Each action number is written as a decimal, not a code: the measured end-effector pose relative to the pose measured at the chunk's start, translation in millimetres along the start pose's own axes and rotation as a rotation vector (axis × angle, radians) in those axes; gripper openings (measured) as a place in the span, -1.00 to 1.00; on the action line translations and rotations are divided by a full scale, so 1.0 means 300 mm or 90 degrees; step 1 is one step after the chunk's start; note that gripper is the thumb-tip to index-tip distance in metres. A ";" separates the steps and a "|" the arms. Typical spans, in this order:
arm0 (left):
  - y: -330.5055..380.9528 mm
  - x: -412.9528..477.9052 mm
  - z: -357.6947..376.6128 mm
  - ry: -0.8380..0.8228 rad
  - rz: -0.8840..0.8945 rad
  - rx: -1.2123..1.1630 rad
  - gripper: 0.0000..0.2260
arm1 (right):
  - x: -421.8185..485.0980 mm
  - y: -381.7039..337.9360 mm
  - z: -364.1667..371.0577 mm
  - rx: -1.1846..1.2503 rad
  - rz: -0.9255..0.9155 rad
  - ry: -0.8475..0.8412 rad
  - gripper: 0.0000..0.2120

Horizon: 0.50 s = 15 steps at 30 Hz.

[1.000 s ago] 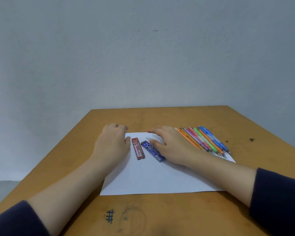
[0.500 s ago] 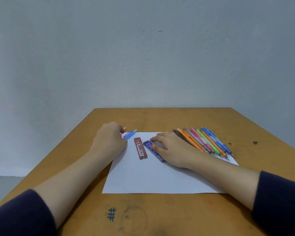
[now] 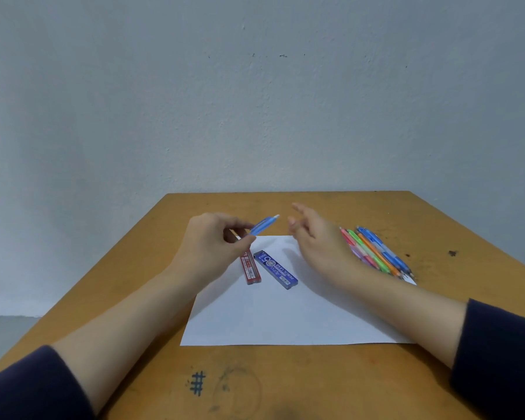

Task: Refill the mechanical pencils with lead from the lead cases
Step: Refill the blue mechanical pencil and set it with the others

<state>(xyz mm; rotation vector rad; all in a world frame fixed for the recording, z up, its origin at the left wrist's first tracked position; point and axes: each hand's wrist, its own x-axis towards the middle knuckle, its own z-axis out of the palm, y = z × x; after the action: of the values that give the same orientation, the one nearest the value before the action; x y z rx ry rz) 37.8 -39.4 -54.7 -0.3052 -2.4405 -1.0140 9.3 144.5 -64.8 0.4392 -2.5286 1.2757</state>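
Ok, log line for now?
left hand: holds blue pencil | right hand: open, beside it | lead cases: on paper

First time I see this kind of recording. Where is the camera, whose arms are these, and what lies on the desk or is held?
There is no machine: a person works with two bare hands, and the one camera sits on their head, looking forward and down. The arms in dark blue sleeves enter from the bottom edge. The left hand pinches a raised blue mechanical pencil with a white end. The right hand is open, holds nothing and is near that white end. On the orange-brown wooden table lies a white sheet of paper. On it sit a slim red lead case and a blue lead case marked PENCIL LEAD, side by side. A row of coloured mechanical pencils lies at the sheet's far right corner.
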 end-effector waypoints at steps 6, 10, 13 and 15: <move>-0.009 0.007 -0.001 -0.015 0.068 0.017 -0.79 | 0.018 0.009 -0.026 0.035 -0.016 0.073 -0.80; -0.019 0.011 -0.001 -0.027 0.084 0.036 -0.76 | 0.014 -0.003 -0.042 -0.026 -0.088 0.074 -0.86; -0.020 0.011 -0.002 -0.027 0.097 0.040 -0.76 | 0.009 -0.006 -0.048 -0.071 -0.116 0.057 -0.85; -0.019 0.009 -0.002 -0.025 0.106 0.041 -0.76 | 0.013 0.000 -0.049 -0.108 -0.140 0.063 -0.85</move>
<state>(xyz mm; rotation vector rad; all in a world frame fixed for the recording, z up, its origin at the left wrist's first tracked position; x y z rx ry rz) 33.4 -43.6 -56.3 -0.5009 -2.4307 -0.8637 7.3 155.9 -54.8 0.5817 -2.4032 0.9704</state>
